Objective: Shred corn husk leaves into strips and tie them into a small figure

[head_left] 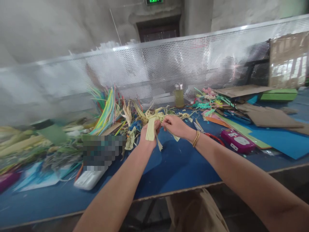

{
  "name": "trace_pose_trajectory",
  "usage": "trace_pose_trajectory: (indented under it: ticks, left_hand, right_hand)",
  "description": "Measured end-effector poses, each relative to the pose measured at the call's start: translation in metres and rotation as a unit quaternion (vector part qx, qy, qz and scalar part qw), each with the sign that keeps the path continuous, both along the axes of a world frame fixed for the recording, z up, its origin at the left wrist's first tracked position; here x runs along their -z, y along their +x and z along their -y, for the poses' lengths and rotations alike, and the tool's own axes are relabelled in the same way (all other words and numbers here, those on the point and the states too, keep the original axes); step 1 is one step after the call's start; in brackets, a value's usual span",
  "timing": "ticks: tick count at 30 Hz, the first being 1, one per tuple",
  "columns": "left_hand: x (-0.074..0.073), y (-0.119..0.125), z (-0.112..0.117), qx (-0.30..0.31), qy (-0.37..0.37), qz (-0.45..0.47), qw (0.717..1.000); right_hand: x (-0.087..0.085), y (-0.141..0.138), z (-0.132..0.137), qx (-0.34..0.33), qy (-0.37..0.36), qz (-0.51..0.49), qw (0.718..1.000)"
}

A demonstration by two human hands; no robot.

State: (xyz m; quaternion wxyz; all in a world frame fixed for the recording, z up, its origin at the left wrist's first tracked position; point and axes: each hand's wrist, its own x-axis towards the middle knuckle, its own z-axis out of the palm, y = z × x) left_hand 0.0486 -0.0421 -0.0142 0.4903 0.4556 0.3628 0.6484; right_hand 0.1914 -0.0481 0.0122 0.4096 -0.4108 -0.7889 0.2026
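My left hand [147, 134] is closed around a bundle of pale yellow paper strips [151, 128] above the blue table [178, 170]. My right hand [175, 125], with a gold bracelet on its wrist, pinches the top of the same bundle beside the left thumb. Loose strip ends hang below both hands. More pale yellow strips [156, 113] lie in a heap just behind the hands.
Coloured paper strips [107, 111] pile up at the left. A glass jar [179, 95] stands by the perforated metal screen [169, 64]. Red-handled scissors [213, 138], a pink case [238, 140], brown cardboard [270, 116] and blue sheets lie to the right. A white object [88, 179] sits front left.
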Motion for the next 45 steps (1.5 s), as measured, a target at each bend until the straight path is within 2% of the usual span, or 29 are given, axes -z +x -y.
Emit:
trace_pose_trajectory:
  ticks: [5, 9, 13, 19, 24, 30, 36, 40, 45]
  left_hand:
    - [-0.010, 0.005, 0.006, 0.042, -0.020, 0.062, 0.997]
    - [-0.013, 0.007, 0.011, 0.065, -0.020, 0.023, 0.997]
    - [-0.014, 0.006, 0.014, 0.063, -0.030, -0.019, 0.997]
    - [-0.014, 0.003, 0.013, 0.072, -0.047, -0.073, 0.994]
    - [-0.016, 0.003, 0.014, 0.100, -0.060, -0.065, 0.991]
    - [-0.016, 0.001, 0.015, 0.124, -0.064, -0.061, 0.988]
    - [-0.018, -0.002, 0.014, 0.137, -0.095, -0.006, 0.986]
    - [-0.025, -0.010, 0.011, 0.170, -0.107, 0.011, 0.980]
    - [-0.028, -0.018, 0.006, 0.183, -0.134, 0.034, 0.973]
  right_hand:
    - [0.006, 0.002, -0.007, 0.043, -0.003, -0.062, 0.997]
    - [0.010, 0.004, -0.014, 0.065, -0.007, -0.150, 0.987]
    - [0.010, 0.004, -0.016, 0.037, -0.031, -0.201, 0.978]
    - [0.006, 0.002, -0.011, 0.047, -0.023, -0.186, 0.981]
    - [0.004, 0.002, -0.006, 0.068, 0.011, -0.151, 0.986]
    - [0.002, 0.000, -0.002, 0.069, 0.016, -0.141, 0.988]
    - [-0.001, 0.004, -0.005, -0.028, -0.041, -0.173, 0.984]
    - [-0.003, 0.008, -0.007, -0.060, -0.064, -0.176, 0.981]
    - [-0.004, 0.009, -0.005, -0.077, -0.030, -0.115, 0.990]
